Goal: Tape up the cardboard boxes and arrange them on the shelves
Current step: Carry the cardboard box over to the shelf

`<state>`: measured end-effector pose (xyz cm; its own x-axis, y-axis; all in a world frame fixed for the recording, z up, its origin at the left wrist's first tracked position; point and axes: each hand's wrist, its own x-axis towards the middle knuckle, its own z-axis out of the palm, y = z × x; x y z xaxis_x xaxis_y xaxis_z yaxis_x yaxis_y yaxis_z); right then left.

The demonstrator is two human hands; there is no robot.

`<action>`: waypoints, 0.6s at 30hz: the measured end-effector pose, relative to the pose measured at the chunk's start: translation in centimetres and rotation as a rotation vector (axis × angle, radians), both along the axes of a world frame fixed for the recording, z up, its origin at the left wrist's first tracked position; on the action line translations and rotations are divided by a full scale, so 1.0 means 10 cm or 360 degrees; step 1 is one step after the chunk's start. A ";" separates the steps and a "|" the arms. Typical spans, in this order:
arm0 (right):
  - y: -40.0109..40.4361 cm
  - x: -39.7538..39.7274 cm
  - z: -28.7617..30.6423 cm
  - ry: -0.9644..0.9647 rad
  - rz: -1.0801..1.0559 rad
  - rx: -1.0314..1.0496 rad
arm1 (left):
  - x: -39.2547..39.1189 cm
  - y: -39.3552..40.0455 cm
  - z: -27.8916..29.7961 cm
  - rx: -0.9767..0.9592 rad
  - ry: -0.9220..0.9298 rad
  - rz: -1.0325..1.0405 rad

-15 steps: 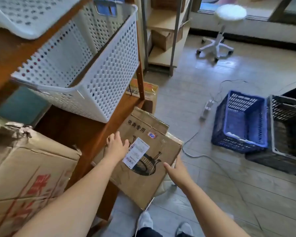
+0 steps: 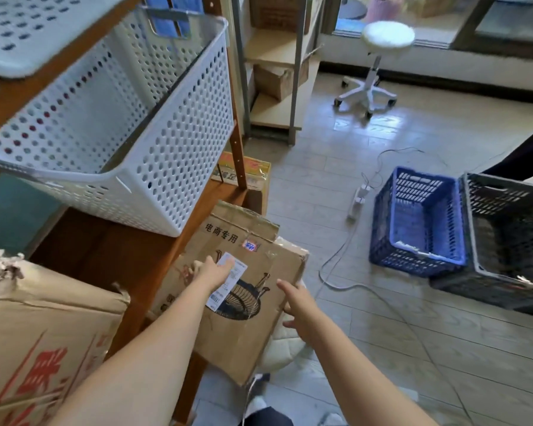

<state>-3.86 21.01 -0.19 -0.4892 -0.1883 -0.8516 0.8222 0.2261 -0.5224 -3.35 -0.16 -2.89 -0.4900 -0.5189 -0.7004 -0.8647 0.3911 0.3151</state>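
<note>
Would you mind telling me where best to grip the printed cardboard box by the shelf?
Probably by its two long side edges, one hand from each side. The box is broad, flat and tilted, overhanging the shelf, so one hand would likely let it swing. The left hand lies on its face; the right hand is at its right edge.

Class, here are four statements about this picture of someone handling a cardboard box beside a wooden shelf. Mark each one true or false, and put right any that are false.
1. The left hand rests on the cardboard box. True.
2. The white basket sits on the floor. False: it sits on the wooden shelf.
3. The blue crate stands beside a black crate. True.
4. The right hand holds a roll of tape. False: it holds nothing, fingers open at the box's edge.
</note>
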 end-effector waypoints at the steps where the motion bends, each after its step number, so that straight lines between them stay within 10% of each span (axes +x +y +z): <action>1: -0.04 0.00 0.09 0.0056 0.0105 0.0008 | 0.04 0.01 0.00 -0.0028 -0.0036 0.0016; 18: -0.20 0.15 -0.55 -0.0112 0.0021 0.0279 | 0.31 -0.39 -0.08 -0.0386 0.0087 0.0343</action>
<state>-2.38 19.05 -5.70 -0.4256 -0.0398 -0.9040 0.8518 0.3196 -0.4151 -0.29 -4.04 -3.68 -0.3840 -0.7633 -0.5195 -0.9202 0.2701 0.2832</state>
